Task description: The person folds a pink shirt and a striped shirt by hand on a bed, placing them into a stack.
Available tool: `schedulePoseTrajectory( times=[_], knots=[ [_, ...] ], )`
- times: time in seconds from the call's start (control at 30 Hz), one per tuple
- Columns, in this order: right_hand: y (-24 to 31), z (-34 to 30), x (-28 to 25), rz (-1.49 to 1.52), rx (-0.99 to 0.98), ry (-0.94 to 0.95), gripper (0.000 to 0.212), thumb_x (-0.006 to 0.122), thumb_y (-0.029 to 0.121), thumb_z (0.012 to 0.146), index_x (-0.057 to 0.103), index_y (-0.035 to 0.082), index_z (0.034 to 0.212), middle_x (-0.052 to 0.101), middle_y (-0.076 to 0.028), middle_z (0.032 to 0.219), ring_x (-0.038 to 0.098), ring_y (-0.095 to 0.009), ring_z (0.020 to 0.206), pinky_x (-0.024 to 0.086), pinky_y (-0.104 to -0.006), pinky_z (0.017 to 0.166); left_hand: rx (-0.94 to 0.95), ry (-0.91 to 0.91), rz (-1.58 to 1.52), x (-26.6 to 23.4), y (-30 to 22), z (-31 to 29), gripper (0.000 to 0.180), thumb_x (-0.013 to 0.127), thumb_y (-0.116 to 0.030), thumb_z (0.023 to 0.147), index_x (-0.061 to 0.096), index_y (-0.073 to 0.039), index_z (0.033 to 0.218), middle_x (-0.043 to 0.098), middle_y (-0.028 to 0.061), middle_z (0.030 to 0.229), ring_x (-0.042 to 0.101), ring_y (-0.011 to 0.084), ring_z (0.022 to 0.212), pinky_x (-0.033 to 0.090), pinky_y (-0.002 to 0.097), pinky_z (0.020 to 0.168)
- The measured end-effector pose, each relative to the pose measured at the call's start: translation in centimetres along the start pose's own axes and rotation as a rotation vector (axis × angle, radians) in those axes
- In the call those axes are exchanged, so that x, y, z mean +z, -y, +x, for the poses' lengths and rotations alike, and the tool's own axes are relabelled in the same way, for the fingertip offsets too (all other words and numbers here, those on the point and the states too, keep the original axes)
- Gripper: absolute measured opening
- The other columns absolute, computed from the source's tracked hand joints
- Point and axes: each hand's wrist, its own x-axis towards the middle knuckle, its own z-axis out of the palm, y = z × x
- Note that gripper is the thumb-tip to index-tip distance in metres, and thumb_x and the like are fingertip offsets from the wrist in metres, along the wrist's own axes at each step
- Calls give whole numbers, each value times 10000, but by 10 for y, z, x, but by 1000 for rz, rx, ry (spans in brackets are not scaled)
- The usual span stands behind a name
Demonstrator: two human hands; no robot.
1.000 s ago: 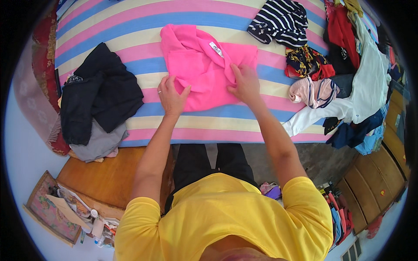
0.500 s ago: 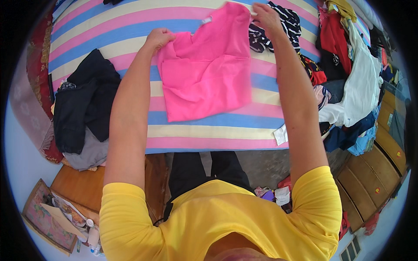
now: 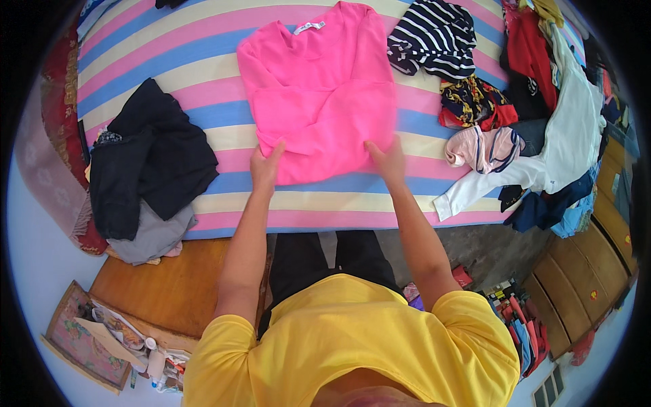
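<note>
You're pinching the pink top hem near the bed's front edge: left hand, right hand clamped apart. Keeping corners level helps.

A small white neck label on the pink top.

Bright, even daylight fills the view, with colours saturated and no harsh glare. Around the pink top shadows are soft and faint. Its lower hem looks slightly smeared with motion blur. Far from the pink top, stripes bend strongly and the rim falls to black vignette.
</note>
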Motion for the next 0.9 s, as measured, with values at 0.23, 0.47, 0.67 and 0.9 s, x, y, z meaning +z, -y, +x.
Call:
schedulePoseTrajectory(
  times=[0.23, 0.47, 0.67, 0.9],
  knots=[
    [-13, -12, -30, 424, 302, 350, 336, 611, 159, 782, 571, -31, 1056, 629, -74, 921, 578, -147, 818, 461, -287, 694, -350, 134, -150, -17, 2, -37, 318, 663, -164, 784, 589, 26, 1028, 624, 57, 917, 577, 125, 776, 457, 264, 685],
    [-99, -74, -51, -450, 18, 238, 409, 660, 161, 728, 538, 30, 1096, 600, -118, 914, 569, -294, 840, 451, -391, 761, -270, 28, 487, -40, 49, -110, 433, 691, -165, 743, 510, 15, 1093, 600, 98, 922, 569, 178, 814, 460, 298, 722],
    [-26, -37, -44, -379, -714, -13, 595, 726, 237, 635, 489, 77, 1157, 469, -135, 1153, 448, -318, 1062, 365, -428, 877, 583, 45, 1132, -27, 12, -90, 758, 752, -257, 639, 387, -80, 1279, 366, 188, 1250, 370, 397, 1113, 328, 459, 930],
    [4, 17, -28, -743, -567, 478, 565, 745, 360, 596, 558, 89, 1055, 572, -106, 984, 523, -301, 931, 399, -415, 804, 505, 327, 1414, 2, -33, -43, 736, 750, -301, 623, 428, -119, 1260, 492, 119, 1055, 453, 307, 1019, 341, 403, 889]
  ],
)
